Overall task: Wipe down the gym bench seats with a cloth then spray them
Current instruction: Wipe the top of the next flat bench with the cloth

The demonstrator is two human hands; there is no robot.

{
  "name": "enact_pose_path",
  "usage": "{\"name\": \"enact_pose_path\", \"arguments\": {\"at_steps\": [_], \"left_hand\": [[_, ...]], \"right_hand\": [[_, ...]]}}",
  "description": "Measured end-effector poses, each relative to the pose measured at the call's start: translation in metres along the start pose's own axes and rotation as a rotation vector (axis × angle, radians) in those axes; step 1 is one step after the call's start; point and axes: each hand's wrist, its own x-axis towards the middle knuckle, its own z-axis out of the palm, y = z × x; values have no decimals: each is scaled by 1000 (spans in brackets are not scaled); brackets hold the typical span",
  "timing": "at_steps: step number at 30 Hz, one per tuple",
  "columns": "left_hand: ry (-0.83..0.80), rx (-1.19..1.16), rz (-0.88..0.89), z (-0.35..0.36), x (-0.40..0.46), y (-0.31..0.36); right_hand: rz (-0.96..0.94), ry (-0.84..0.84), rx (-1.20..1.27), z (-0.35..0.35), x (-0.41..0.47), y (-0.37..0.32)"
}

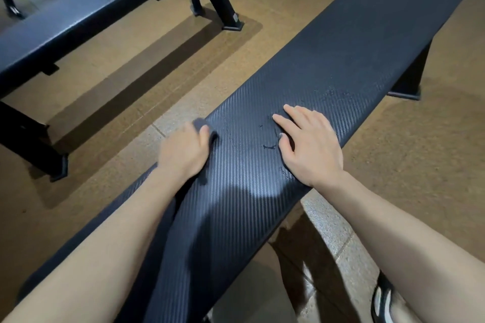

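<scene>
Your left hand (183, 149) is gripping the dark cloth (207, 130) against the worktop (341, 60); just beside it, your right hand (309, 149) is resting flat, fingers spread.

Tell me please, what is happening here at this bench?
A person is wiping a black gym bench seat. The left hand grips a dark cloth at the seat's left edge. The right hand rests flat on the seat beside some wet drops. No spray bottle is in view.

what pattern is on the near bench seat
Head view: the black padded bench seat has a fine diagonal carbon-fibre-style weave.
</scene>
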Motion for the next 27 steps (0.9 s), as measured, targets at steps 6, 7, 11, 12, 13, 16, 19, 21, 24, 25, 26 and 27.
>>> {"name": "enact_pose_path", "arguments": {"at_steps": [6,7,11,12,13,16,19,21,24,25,26,27], "left_hand": [[0,-57,70,14,53,61],[14,-59,97,13,45,53],[5,-53,80,3,-7,-13],[-11,-41,58,0,-20,-28],[-21,-26,42,-1,-28,-39],[3,13,13,1,-29,-38],[25,44,7,12,-7,6],[43,65,-12,20,10,41],[36,74,-19,25,23,70],[56,92,0,28,22,69],[66,104,26,29,16,65],[62,106,56,29,5,59]], "right_hand": [[-9,30,8,1,-1,2],[-13,26,6,2,-1,3],[-15,13,12,1,-2,4],[-15,13,15,1,-2,4],[-11,15,18,1,-2,4],[4,35,30,1,-1,0],[23,60,35,1,-2,0],[25,53,31,1,-2,-1],[2,33,41,1,-2,-2],[1,33,38,2,-1,-1],[1,31,37,2,-1,0],[-5,23,37,2,0,1]]}}
